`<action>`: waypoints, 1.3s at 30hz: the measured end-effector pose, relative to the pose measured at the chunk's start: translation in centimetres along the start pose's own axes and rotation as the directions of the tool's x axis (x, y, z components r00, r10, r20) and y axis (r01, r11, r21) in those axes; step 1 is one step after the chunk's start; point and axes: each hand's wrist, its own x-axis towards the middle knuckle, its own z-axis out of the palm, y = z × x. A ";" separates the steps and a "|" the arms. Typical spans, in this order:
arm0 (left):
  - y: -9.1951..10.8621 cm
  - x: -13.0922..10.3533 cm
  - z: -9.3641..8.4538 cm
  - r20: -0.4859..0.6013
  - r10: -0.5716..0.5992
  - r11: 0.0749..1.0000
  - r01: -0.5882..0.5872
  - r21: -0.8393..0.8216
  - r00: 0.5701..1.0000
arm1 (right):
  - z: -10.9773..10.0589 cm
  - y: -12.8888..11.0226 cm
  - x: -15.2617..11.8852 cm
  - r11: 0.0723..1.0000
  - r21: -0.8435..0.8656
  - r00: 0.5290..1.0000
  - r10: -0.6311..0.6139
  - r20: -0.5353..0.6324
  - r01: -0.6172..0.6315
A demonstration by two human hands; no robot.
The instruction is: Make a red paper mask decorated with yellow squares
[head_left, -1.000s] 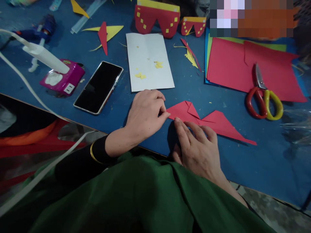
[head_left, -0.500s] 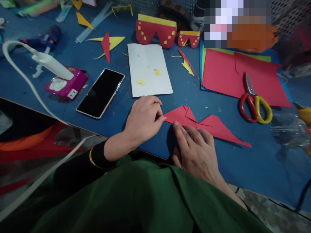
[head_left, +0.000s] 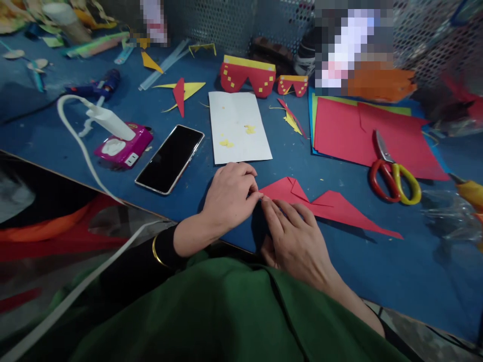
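Note:
A folded piece of red paper (head_left: pixel 332 206) lies along the front of the blue table, its pointed tail stretching right. My left hand (head_left: pixel 232 193) pinches its left end between thumb and forefinger. My right hand (head_left: pixel 296 231) rests over the near edge of the paper, its fingertips pressing beside my left thumb; the right thumb is partly tucked below. Just beyond my left hand lies a white sheet (head_left: pixel 241 125) with small yellow paper bits (head_left: pixel 226 143) on it. Scissors (head_left: pixel 392 176) with red and yellow handles lie right of the red paper, partly on a stack of coloured sheets (head_left: pixel 339 130).
A phone (head_left: pixel 170 160) and a purple power adapter (head_left: pixel 124 146) with a white cable lie to the left. Behind are a glue gun (head_left: pixel 94 88), red paper masks (head_left: pixel 247 78) and cut paper pieces (head_left: pixel 181 95). Clear plastic (head_left: pixel 449 216) lies right.
My right hand has slid left along the red paper, so its fingertips now meet my left thumb. The view has tilted up slightly, showing more of the table's far side.

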 end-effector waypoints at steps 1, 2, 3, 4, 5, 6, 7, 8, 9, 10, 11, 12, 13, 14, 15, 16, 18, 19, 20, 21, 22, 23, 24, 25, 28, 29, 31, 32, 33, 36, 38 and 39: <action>-0.1 -0.1 0.0 -0.004 -0.002 1.000 0.002 0.001 1.000 | 0.1 0.0 -0.1 1.000 0.009 1.000 0.003 -0.003 -0.003; -0.2 -0.1 -0.1 -0.007 -0.005 1.000 0.005 0.003 1.000 | 0.1 0.0 -0.1 1.000 0.017 1.000 0.007 -0.003 -0.007; -0.3 -0.2 -0.2 -0.011 -0.012 1.000 0.012 0.007 1.000 | 0.2 0.0 -0.2 1.000 0.024 1.000 0.009 -0.004 -0.009; -0.4 -0.3 -0.3 -0.017 -0.020 1.000 0.020 0.012 1.000 | 0.2 0.0 -0.3 1.000 0.027 1.000 0.012 -0.001 -0.012; -0.4 -0.3 -0.4 -0.024 -0.029 0.999 0.029 0.018 0.999 | 0.3 0.0 -0.4 0.999 0.029 1.000 0.015 0.000 -0.015; -0.5 -0.4 -0.4 -0.030 -0.038 0.999 0.038 0.023 0.999 | 0.3 0.0 -0.4 0.999 0.029 1.000 0.016 0.003 -0.017; -0.5 -0.5 -0.5 -0.035 -0.046 0.999 0.047 0.026 0.998 | 0.3 0.0 -0.5 0.999 0.030 1.000 0.017 0.001 -0.017; -0.6 -0.6 -0.5 -0.038 -0.054 0.998 0.055 0.026 0.998 | 0.3 0.0 -0.5 0.999 0.030 1.000 0.017 0.000 -0.017; -0.6 -0.6 -0.5 -0.040 -0.062 0.998 0.063 0.024 0.997 | 0.3 0.0 -0.5 0.999 0.031 1.000 0.017 -0.003 -0.017; -0.6 -0.6 -0.5 -0.038 -0.070 0.997 0.070 0.020 0.997 | 0.4 0.0 -0.5 0.999 0.032 1.000 0.016 -0.004 -0.016; -0.6 -0.7 -0.6 -0.037 -0.078 0.997 0.078 0.016 0.996 | 0.4 0.0 -0.5 0.999 0.033 1.000 0.016 -0.006 -0.015; -0.6 -0.7 -0.6 -0.036 -0.087 0.996 0.088 0.013 0.996 | 0.4 0.0 -0.5 0.999 0.033 1.000 0.015 -0.007 -0.015; -0.7 -0.7 -0.7 -0.038 -0.097 0.995 0.098 0.015 0.995 | 0.4 0.0 -0.5 0.999 0.032 1.000 0.016 -0.011 -0.015; -0.9 -0.8 -0.7 -0.045 -0.108 0.994 0.110 0.022 0.993 | 0.4 0.0 -0.5 0.999 0.032 1.000 0.016 -0.013 -0.015; -1.1 -0.9 -0.9 -0.054 -0.119 0.992 0.121 0.032 0.991 | 0.3 0.0 -0.4 0.999 0.031 1.000 0.015 -0.018 -0.015; -1.2 -1.1 -1.0 -0.066 -0.125 0.991 0.129 0.047 0.990 | 0.3 0.0 -0.4 0.999 0.029 1.000 0.014 -0.020 -0.014; -1.5 -1.6 -1.3 -0.103 -0.119 0.988 0.128 0.088 0.988 | 0.3 0.0 -0.4 1.000 0.024 1.000 0.009 -0.023 -0.008; -1.5 -2.0 -1.4 -0.134 -0.106 0.986 0.121 0.111 0.985 | 0.3 0.0 -0.4 1.000 0.022 1.000 0.008 -0.025 -0.007; -1.4 -2.3 -1.4 -0.174 -0.078 0.986 0.102 0.132 0.982 | 0.3 0.0 -0.4 1.000 0.020 1.000 0.007 -0.026 -0.007; -1.2 -2.7 -1.4 -0.214 -0.038 0.986 0.071 0.150 0.976 | 0.3 0.0 -0.4 1.000 0.017 1.000 0.009 -0.026 -0.008; -0.9 -3.1 -1.4 -0.244 0.020 0.986 0.022 0.165 0.969 | 0.3 0.0 -0.4 1.000 0.015 1.000 0.009 -0.022 -0.008; -0.6 -3.4 -1.2 -0.245 0.101 0.983 -0.059 0.174 0.964 | 0.3 0.0 -0.4 1.000 0.012 1.000 0.008 -0.017 -0.008; -0.3 -3.7 -1.0 -0.216 0.191 0.971 -0.152 0.185 0.957 | 0.3 0.0 -0.4 1.000 0.009 1.000 0.006 -0.012 -0.006; 0.1 -3.9 -0.8 -0.166 0.279 0.949 -0.246 0.198 0.946 | 0.3 0.0 -0.4 1.000 0.007 1.000 0.004 -0.012 -0.004; 0.8 -4.4 -0.1 -0.017 0.385 0.893 -0.368 0.260 0.923 | 0.3 0.0 -0.5 1.000 0.009 1.000 0.003 -0.030 -0.003; 0.9 -4.5 0.1 0.007 0.373 0.888 -0.360 0.287 0.928 | 0.4 0.0 -0.5 1.000 0.012 0.999 0.005 -0.038 -0.005; 0.8 -4.8 0.1 0.028 0.341 0.883 -0.331 0.332 0.940 | 0.5 -0.1 -0.5 1.000 0.019 0.998 0.012 -0.056 -0.011; 0.7 -5.0 0.0 0.034 0.327 0.881 -0.318 0.350 0.944 | 0.5 -0.1 -0.5 1.000 0.022 0.998 0.018 -0.064 -0.016; 0.6 -5.2 -0.2 0.039 0.314 0.879 -0.306 0.365 0.949 | 0.6 -0.1 -0.5 0.999 0.026 0.997 0.024 -0.072 -0.022; 0.1 -5.6 -0.8 0.036 0.278 0.880 -0.270 0.391 0.960 | 0.7 -0.2 -0.6 0.999 0.029 0.996 0.032 -0.082 -0.030; 0.0 -5.7 -1.0 0.019 0.276 0.883 -0.261 0.391 0.961 | 0.7 -0.3 -0.6 0.999 0.025 0.996 0.032 -0.081 -0.030; 0.0 -5.6 -1.0 0.020 0.296 0.882 -0.281 0.379 0.955 | 0.7 -0.3 -0.7 0.999 0.024 0.996 0.028 -0.081 -0.026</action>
